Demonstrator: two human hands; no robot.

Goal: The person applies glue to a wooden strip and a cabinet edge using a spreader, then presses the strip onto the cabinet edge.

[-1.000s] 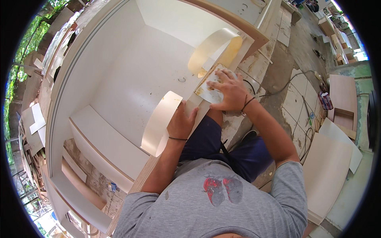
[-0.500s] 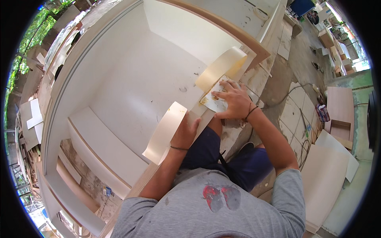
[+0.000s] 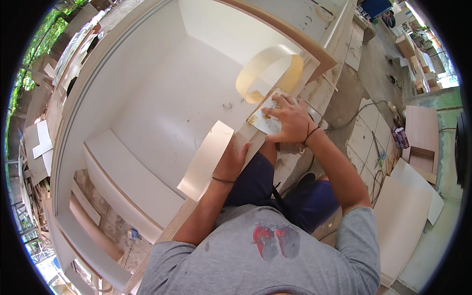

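Note:
A long cream edge-banding strip (image 3: 209,155) runs along the narrow edge of a pale cabinet panel (image 3: 244,132). Its near end stands up in a curve, and its far part bends into a loop (image 3: 241,77). My left hand (image 3: 231,160) is closed around the panel edge and strip, thumb up on top; the strip's curve hides most of its fingers. Farther along, my right hand (image 3: 291,118) grips a flat white scrap piece (image 3: 268,125) with yellow-brown smears and presses it down on the edge, fingers over its top and thumb at its near side.
The large white cabinet carcass (image 3: 162,93) lies open to my left, with a white board (image 3: 132,172) inside its frame. Loose panels (image 3: 400,221) lean at the right. A cable (image 3: 366,110) crosses the tiled floor, and a small box (image 3: 399,137) stands there.
My right hand has shifted very slightly away from me with the white piece. The strip's far loop has swung left and opened wider. My left hand stays almost in place.

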